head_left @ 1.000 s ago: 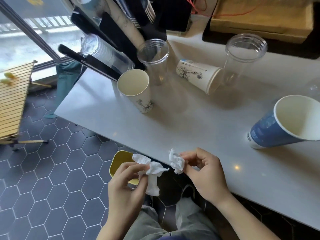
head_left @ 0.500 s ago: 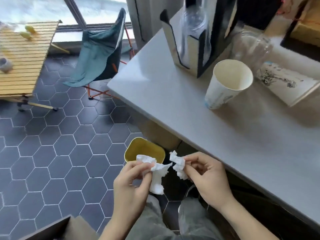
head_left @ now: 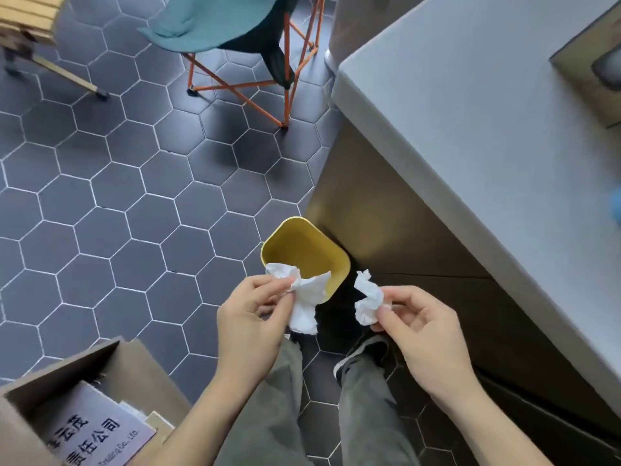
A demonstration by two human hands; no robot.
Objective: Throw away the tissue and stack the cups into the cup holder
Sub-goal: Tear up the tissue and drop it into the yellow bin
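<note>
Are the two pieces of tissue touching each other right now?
Apart. The head view shows dark floor between the left hand's tissue and the right hand's tissue.

Dark hexagon-tiled floor (head_left: 100,203) with pale grout, teal folding chair (head_left: 215,25) on orange legs, slatted wooden table (head_left: 27,15) at top left, open cardboard box (head_left: 77,398) holding printed sheets at bottom left

We see the yellow bin (head_left: 304,250) open-mouthed on the tiled floor (head_left: 100,203), with nothing over it but the tissue (head_left: 304,297) overlapping its near rim. To our right the bench (head_left: 487,146) edge and its brown side panel (head_left: 376,210) wall that flank. A cardboard box (head_left: 84,398) crowds the lower left; the folding chair (head_left: 242,35) stands well apart.
</note>
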